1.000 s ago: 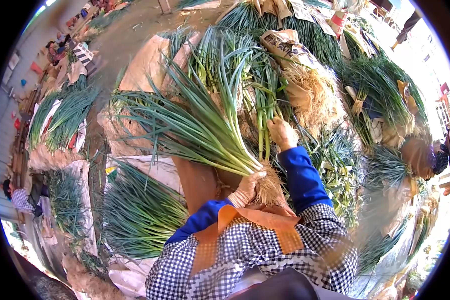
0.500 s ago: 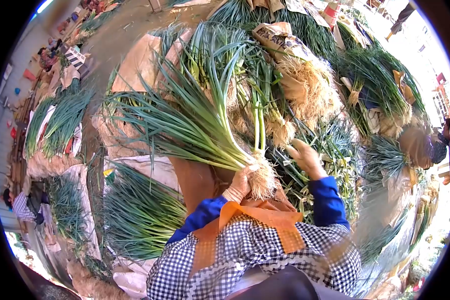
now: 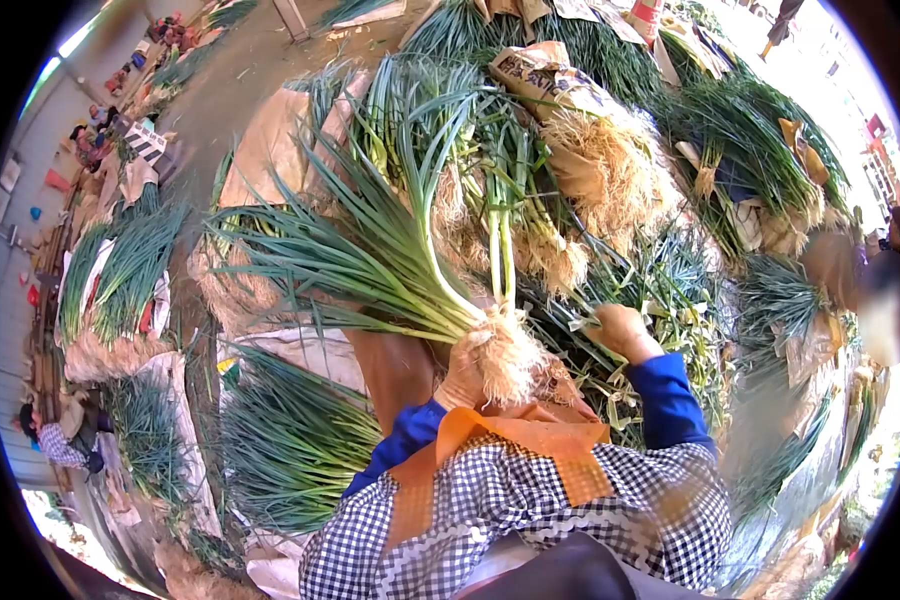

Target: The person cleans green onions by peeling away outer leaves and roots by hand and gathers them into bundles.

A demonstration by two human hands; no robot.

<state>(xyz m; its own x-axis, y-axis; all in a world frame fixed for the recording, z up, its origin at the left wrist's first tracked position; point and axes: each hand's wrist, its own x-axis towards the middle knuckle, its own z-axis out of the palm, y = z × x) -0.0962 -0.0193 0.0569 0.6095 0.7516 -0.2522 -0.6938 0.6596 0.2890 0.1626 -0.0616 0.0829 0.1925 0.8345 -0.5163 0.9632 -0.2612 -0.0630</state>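
Observation:
My left hand [image 3: 462,372] is wrapped round the white lower stems of a bunch of long green onions [image 3: 400,265], whose pale roots [image 3: 510,358] hang beside the fingers. Its leaves fan out to the upper left. To the right, my right hand [image 3: 618,330] is closed at the edge of a heap of loose leaves and peelings [image 3: 675,290]; what its fingers hold, if anything, is too small to make out. Just above it lie more onions with roots [image 3: 560,262].
A pile of green onions [image 3: 295,440] lies on sheeting at the lower left. A printed paper sack [image 3: 560,85] covers a rooty bundle beyond my hands. More bundles [image 3: 740,140] lie at the right. A person in a checked top [image 3: 60,445] is at the far left.
My right hand has left the upright stalks, moved right and down to the leaf heap, and closed. Those stalks now stand among the bunch in my left hand, which has shifted slightly left.

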